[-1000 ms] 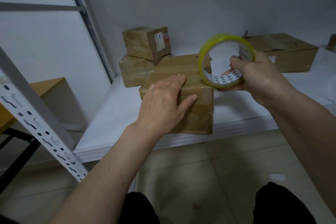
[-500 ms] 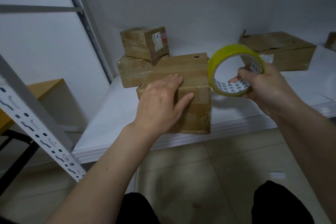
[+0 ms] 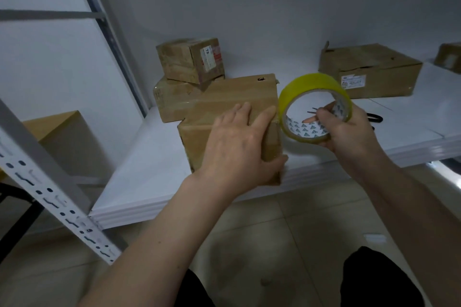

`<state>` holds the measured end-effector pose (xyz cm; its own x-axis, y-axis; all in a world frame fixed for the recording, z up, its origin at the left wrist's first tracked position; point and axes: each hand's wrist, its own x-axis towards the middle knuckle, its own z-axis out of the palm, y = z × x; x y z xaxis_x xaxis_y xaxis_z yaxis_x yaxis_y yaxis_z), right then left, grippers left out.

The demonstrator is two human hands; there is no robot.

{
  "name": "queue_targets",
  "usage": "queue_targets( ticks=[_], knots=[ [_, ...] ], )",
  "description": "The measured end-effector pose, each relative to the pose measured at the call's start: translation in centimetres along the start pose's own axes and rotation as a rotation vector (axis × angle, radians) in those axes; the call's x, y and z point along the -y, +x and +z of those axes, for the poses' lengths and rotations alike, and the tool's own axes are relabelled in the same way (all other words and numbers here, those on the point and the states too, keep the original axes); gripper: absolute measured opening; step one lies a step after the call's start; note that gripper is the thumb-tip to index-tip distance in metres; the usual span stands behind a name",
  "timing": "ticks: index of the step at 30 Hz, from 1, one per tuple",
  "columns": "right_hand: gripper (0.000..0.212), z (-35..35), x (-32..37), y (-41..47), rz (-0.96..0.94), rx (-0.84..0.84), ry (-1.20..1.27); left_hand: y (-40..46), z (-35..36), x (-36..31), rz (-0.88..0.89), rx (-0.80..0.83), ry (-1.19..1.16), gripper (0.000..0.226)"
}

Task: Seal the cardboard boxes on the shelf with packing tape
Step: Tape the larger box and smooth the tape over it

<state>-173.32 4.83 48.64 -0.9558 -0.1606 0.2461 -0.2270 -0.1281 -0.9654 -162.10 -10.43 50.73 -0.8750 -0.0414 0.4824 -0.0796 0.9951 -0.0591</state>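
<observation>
Left hand [image 3: 239, 142] is planted flat across the top of the front box [image 3: 232, 104], fingers spread and stretched toward its right edge, thumb hooked down over the near right corner. That reads as bracing: pinning the flaps shut and keeping the carton from sliding while tape goes on. The box sits right at the shelf's [image 3: 149, 157] front edge, within easy reach.

Right hand [image 3: 346, 129] has the yellow tape roll [image 3: 314, 107] gripped, fingers curled through the core, roll standing on edge just beside the box's right side. Held like this, it looks set to pull a strip out across the top seam. No loose strip can be made out between roll and box, so whether an end is already stuck down is unclear.

Behind, near the shelf's back left corner, a small labelled box [image 3: 190, 60] rides stacked on a lower box [image 3: 174, 102], touching the front one. Toward the back right, a flat wide box [image 3: 369, 70] waits, one corner flap sticking up, so it probably still wants sealing. A dark object [image 3: 374, 117] lies on the shelf behind the right hand, too hidden to name.
</observation>
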Motion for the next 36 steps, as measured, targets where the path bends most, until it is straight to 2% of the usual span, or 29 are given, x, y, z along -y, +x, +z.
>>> queue_targets(
  ticks=[2,7,13,21,25,28,30,31,33,36],
  knots=[
    [0.006,0.1,-0.4,-0.1,-0.001,-0.003,0.033,0.2,-0.2,0.0,0.001,0.017,-0.013,0.08],
    [0.012,0.3,-1.5,-0.8,0.056,-0.038,0.174,0.5,1.0,-0.3,0.107,-0.149,-0.034,0.059],
    [0.014,0.9,-2.3,-1.3,0.063,-0.066,0.233,1.2,1.4,0.3,0.147,-0.217,-0.139,0.048],
    [0.015,1.3,-3.2,-2.1,0.174,-0.06,0.366,1.2,1.3,0.5,0.159,-0.192,-0.119,0.044],
    [0.024,1.4,-3.4,-2.3,0.22,-0.074,0.39,1.4,1.2,0.1,0.173,-0.242,-0.1,0.04],
    [0.029,1.7,-3.1,-2.6,0.328,-0.068,0.505,1.2,0.8,-0.2,0.16,-0.295,-0.091,0.032],
    [0.031,2.1,-3.2,-3.3,0.404,-0.026,0.626,1.1,-0.5,-0.5,0.094,-0.201,-0.146,0.032],
    [0.033,2.4,-3.3,-3.8,0.43,0.003,0.678,1.5,-1.1,-0.4,0.036,-0.129,-0.171,0.039],
    [0.037,3.3,-3.5,-4.5,0.466,0.022,0.706,2.3,-2.2,0.4,-0.083,0.013,-0.142,0.066],
    [0.042,4.0,-3.2,-4.7,0.491,-0.038,0.599,2.6,-2.8,2.6,-0.234,0.258,0.012,0.1]
  ],
)
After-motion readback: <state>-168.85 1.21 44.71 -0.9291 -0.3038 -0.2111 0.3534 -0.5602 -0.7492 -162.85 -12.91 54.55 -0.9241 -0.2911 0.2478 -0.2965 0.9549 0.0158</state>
